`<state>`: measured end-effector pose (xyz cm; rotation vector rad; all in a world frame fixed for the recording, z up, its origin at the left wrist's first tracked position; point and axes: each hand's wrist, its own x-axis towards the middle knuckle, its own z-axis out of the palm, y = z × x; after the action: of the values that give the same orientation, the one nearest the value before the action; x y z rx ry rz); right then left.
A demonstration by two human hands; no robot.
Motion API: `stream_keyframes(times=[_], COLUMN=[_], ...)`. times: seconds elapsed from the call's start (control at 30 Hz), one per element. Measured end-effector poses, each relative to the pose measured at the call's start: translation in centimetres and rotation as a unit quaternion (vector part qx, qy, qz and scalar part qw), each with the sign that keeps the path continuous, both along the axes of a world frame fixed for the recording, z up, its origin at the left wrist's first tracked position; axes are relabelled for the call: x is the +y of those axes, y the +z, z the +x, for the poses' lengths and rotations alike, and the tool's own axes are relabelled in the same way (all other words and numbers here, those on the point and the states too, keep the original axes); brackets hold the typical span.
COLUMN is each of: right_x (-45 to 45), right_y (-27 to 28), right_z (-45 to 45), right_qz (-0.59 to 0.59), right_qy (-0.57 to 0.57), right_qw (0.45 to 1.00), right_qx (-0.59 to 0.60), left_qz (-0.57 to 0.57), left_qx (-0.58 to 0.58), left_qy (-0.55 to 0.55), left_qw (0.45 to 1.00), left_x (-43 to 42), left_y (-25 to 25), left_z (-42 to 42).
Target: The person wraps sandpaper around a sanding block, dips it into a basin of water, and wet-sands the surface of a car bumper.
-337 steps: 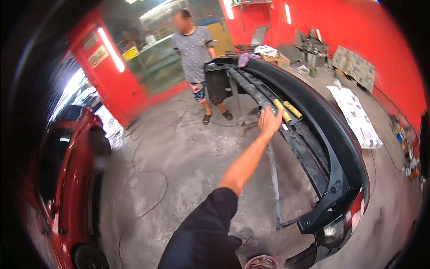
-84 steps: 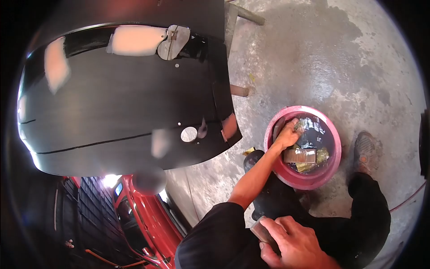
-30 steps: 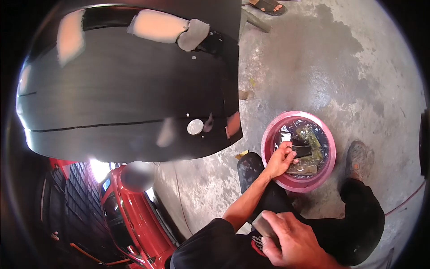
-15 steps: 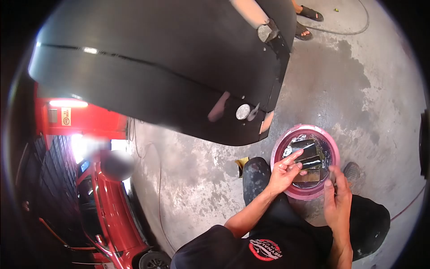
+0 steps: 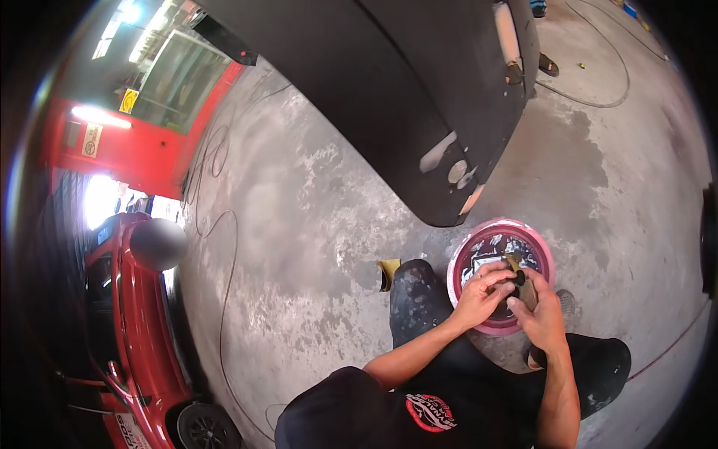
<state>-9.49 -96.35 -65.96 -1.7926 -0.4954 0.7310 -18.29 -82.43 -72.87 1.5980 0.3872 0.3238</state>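
Both hands are together above a round pink basin that holds water with whitish suds. Between my fingers is a small piece of sandpaper, bent over, with a dark face and a tan back. My left hand pinches it from the left side. My right hand closes on it from the right, thumb toward the left hand. The fingers hide part of the sheet. Inside the basin, a flat tan piece shows partly behind my right fingers; I cannot tell what it is.
A large dark car body panel with sanded patches hangs ahead of the basin. A yellowish folded piece lies by my left knee. Hoses cross the concrete floor. At left are a red car and a person; another person's foot shows beyond the panel.
My right hand has moved left to meet the left hand at the sandpaper. The sandpaper, flat before, is now bent between my fingers. The view has turned, showing more floor at left.
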Motion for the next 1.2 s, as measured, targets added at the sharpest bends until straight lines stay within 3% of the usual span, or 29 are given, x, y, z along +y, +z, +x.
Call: stream_keyframes(times=[0.07,0.1,0.17,0.27,0.33,0.47,0.53,0.57,0.6,0.73,0.8,0.83,0.87,0.93,0.97,1.0,1.13,1.2], right_x=[0.1,0.3,0.7,0.7,0.5,0.4,0.7,0.9,1.1,0.9,0.8,0.7,0.7,1.2,1.1,1.1,1.4,1.6], right_y=[-0.4,-0.2,1.0,0.3,-0.2,0.9,0.9,1.3,1.7,0.1,1.0,1.1,0.9,1.0,1.6,1.3,1.0,2.1], right_z=[-0.2,-0.1,0.0,0.1,0.7,1.5,1.3,1.2,1.1,0.3,0.1,0.1,-0.1,-0.5,-0.8,-1.0,-1.9,-1.9], right_qz=[0.009,-0.003,-0.016,0.008,0.014,0.032,0.083,0.093,0.102,0.104,-0.032,-0.047,-0.045,-0.017,-0.04,-0.038,-0.044,-0.056], right_qy=[-0.002,-0.018,-0.037,-0.065,-0.079,-0.096,-0.102,-0.123,-0.143,-0.149,-0.089,-0.072,-0.076,-0.06,-0.031,-0.031,0.005,-0.023], right_qw=[1.0,1.0,0.999,0.998,0.997,0.992,0.986,0.974,0.957,0.957,0.994,0.995,0.995,0.982,0.992,0.992,0.969,0.973], right_qx=[0.014,0.017,0.02,-0.006,0.002,0.081,0.105,0.168,0.23,0.226,0.062,-0.041,-0.043,-0.178,-0.115,-0.116,-0.244,-0.225], left_qz=[0.194,0.194,0.053,0.009,0.055,-0.062,-0.093,-0.172,-0.172,-0.232,-0.29,-0.19,-0.188,-0.175,-0.267,-0.264,-0.264,-0.474], left_qx=[-0.103,-0.103,0.03,0.094,0.076,0.033,-0.009,-0.046,-0.047,-0.04,-0.075,-0.062,-0.064,-0.012,-0.016,-0.017,-0.042,-0.073], left_qy=[0.103,0.101,0.021,0.009,-0.011,-0.056,0.032,0.006,0.006,-0.029,-0.046,-0.033,-0.037,-0.08,-0.092,-0.091,-0.047,-0.057], left_qw=[0.97,0.97,0.998,0.996,0.996,0.996,0.995,0.984,0.984,0.971,0.953,0.979,0.979,0.981,0.959,0.96,0.962,0.876], left_x=[-0.2,0.1,0.3,-0.5,-0.7,-1.2,-1.7,-1.4,-1.2,-1.4,-1.7,-1.7,-1.5,-0.8,-0.9,-0.9,-1.2,-1.0], left_y=[-1.1,-0.7,0.4,0.5,0.8,0.9,0.3,-0.2,-0.7,-2.4,-3.0,-3.2,-3.4,-3.0,-3.2,-2.4,1.2,0.5], left_z=[0.7,0.5,0.2,0.3,0.3,0.4,0.7,0.5,0.5,0.5,0.5,0.6,0.4,-0.1,-0.3,-0.2,-0.3,-0.7])
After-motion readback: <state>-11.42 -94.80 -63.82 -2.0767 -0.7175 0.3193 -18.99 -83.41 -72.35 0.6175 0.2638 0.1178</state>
